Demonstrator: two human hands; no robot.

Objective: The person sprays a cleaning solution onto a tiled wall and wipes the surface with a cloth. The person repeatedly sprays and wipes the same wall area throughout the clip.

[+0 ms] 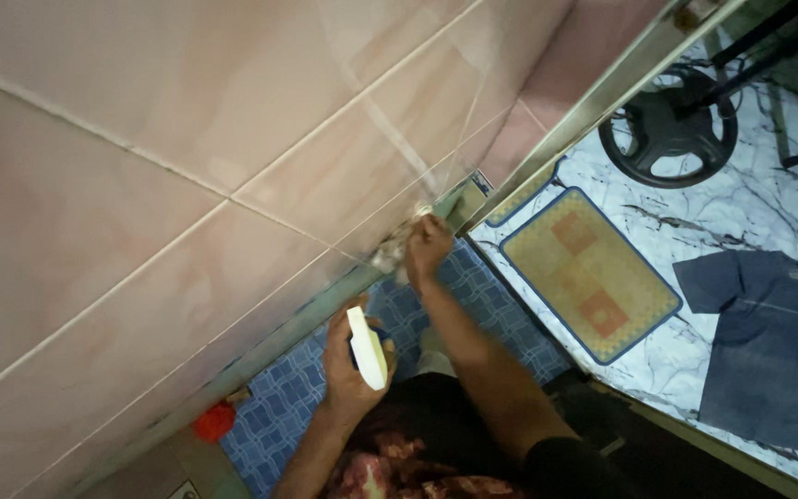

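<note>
Two bare hands work at the foot of a pink tiled wall point(140, 157), seen from a head-worn camera looking down. At far left, low in the frame, a small red object point(215, 421) lies on the blue patterned floor point(279, 407) close to the wall's base; what it is cannot be told. Just to its right, the left hand point(351, 365) is clamped around a white spray bottle point(368, 346), fingers wrapped about its body, the bottle held upright above the floor and apart from the wall. Further right and higher, the right hand point(427, 248) is closed on a pale, crumpled cloth point(397, 248), pressing it against the bottom edge of the wall where the tiles meet a narrow greenish ledge point(325, 298), near the corner by the door frame point(593, 102). Beyond the threshold to the right, a yellow doormat with a blue border point(589, 273) lies on a white marbled floor point(750, 222). Above it rests a dark round weight plate point(668, 127) beside black metal legs. At far right, a grey-blue shirt point(768, 342) is spread flat on the marbled floor, well apart from the mat.
</note>
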